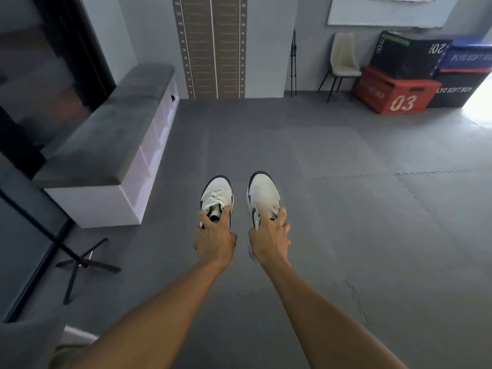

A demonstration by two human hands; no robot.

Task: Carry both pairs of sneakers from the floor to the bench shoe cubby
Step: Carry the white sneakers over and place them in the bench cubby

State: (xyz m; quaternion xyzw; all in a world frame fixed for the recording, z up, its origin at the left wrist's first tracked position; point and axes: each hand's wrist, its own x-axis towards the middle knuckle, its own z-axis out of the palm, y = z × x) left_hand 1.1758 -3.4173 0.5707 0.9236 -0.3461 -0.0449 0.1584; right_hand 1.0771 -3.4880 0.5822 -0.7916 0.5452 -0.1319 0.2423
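I hold a pair of white sneakers with black trim out in front of me, toes pointing away. My left hand grips the heel opening of the left sneaker. My right hand grips the right sneaker at its collar. The bench, with a grey cushion top and white shoe cubbies along its side, stands to the left against the wall. A dark item shows in a far cubby. No second pair of sneakers is in view.
Grey foam floor mats spread ahead. A black tripod stand sits low on the left by a dark glass wall. Stacked plyo soft boxes and a beige chair stand at the far right. A height chart hangs on the far wall.
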